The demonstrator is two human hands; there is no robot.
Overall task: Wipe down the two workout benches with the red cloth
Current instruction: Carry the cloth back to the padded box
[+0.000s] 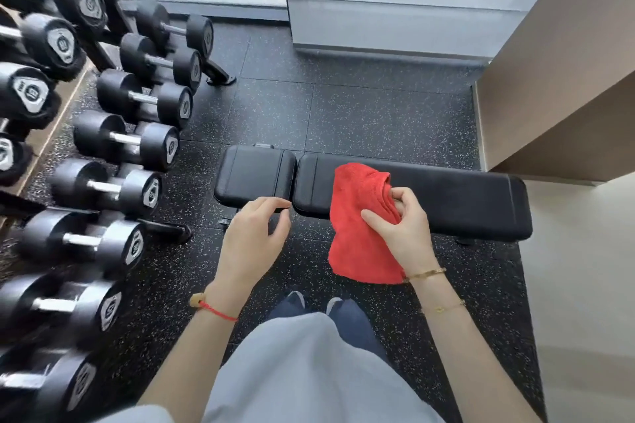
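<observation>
right hand (398,230) grips the red cloth (360,227) above the black bench (464,199); left hand (254,233) loosely curled, seemingly empty; press flat, wipe lengthwise

The person is wearing a pale grey short-sleeved top (309,371), dark navy trousers (357,323) and dark shoes with pale toes (295,299) at lower centre. A red cord bracelet with a tan bead (209,307) is circling the left wrist; two thin gold bracelets (426,273) are circling the right forearm.
</observation>
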